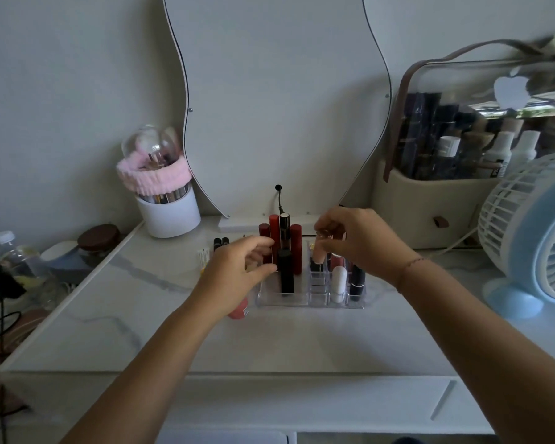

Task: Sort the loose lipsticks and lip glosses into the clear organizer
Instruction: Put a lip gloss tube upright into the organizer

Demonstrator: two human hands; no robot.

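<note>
The right hand point(359, 241) pinches a peach lip gloss point(319, 253) over the clear organizer's point(308, 299) small right cells, apparently lowering it in; the left hand point(237, 267), fingers loosely curled, steadies the organizer's left side.

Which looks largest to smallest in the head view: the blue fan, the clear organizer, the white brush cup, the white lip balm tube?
1. blue fan, partly cut off by the frame edge
2. clear organizer
3. white brush cup
4. white lip balm tube

The fan's nearness to the camera may exaggerate it.
</note>
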